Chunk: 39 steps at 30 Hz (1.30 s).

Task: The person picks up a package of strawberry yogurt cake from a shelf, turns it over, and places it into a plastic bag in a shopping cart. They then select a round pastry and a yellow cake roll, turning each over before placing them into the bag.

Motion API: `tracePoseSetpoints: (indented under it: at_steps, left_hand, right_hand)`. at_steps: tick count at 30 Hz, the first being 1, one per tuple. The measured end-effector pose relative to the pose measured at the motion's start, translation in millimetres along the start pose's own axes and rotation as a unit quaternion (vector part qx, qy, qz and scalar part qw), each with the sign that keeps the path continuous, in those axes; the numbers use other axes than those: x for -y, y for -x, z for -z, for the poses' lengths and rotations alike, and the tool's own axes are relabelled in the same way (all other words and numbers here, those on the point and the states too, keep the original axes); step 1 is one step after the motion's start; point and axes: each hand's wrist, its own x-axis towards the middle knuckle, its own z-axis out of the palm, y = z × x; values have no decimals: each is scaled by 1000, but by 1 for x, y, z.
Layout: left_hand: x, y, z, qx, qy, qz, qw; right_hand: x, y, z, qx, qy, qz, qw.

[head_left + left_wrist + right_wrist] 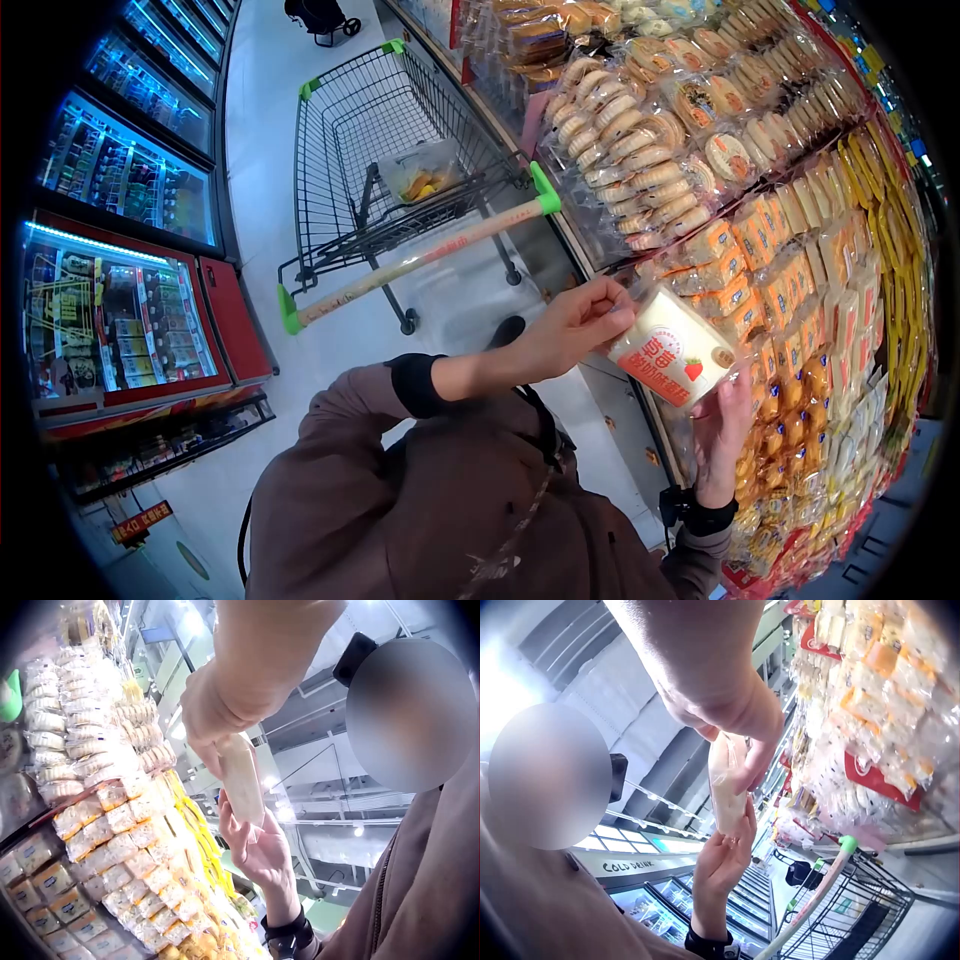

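Observation:
A clear-wrapped packaged bread [668, 350], pale with red printed characters and a strawberry picture, is held up in front of the shelf. My left hand [578, 326] pinches its upper left end between thumb and fingers. At the opposite end, my right hand [722, 425] grips the lower right corner. In the left wrist view the bread [243, 780] shows edge-on, spanning from one hand to the other. The right wrist view shows the same pale, thick side of the bread [726, 784], with the right hand's fingers over its upper end.
Right of me, a long sloping display holds rows of wrapped round pastries [640, 150] and orange-labelled packs [780, 290]. A wire shopping cart [340, 150] with green corners stands ahead, a clear bag [420, 172] inside it. Lit drink fridges [120, 310] line the left side.

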Motion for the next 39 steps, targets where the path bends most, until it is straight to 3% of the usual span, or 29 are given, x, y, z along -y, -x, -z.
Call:
tracePoseSetpoints:
  at_steps: [7, 11, 18, 20, 23, 24, 27, 28, 31, 35, 36, 39]
  left_hand:
    - [5, 66, 14, -29, -58, -10, 998]
    - [-12, 94, 21, -46, -47, -3, 998]
    - [-51, 129, 46, -69, -68, 19, 995]
    - [-66, 139, 68, -58, -106, 47, 992]
    - [-91, 151, 96, -79, -108, 21, 991]
    - [-106, 151, 106, -101, -90, 77, 988]
    - [-133, 153, 146, -87, -265, 89, 956]
    - [-140, 150, 156, -91, -216, 57, 971]
    - [-176, 147, 185, -144, -192, 123, 963]
    - [-187, 155, 244, -179, -256, 112, 943]
    - [-191, 156, 256, -192, -259, 98, 941]
    - [-204, 159, 288, -266, -159, 66, 948]
  right_hand:
    - [-49, 12, -30, 85, -63, -80, 991]
    - [-60, 8, -49, 108, -78, -132, 982]
    - [-74, -14, -95, 206, -71, -151, 964]
    - [-75, -25, -116, 241, -43, -147, 958]
    - [-76, -43, -156, 282, -28, -168, 944]
    - [-81, -51, -171, 301, -43, -159, 939]
    - [-83, -76, -225, 348, -7, -149, 926]
    - [-84, -86, -243, 369, 15, -158, 916]
    - [-98, -110, -291, 376, -21, -187, 907]
    - [-120, -141, -330, 403, 14, -175, 898]
    - [-125, -148, -338, 408, -1, -138, 902]
    - [-129, -178, -345, 346, -17, -231, 909]
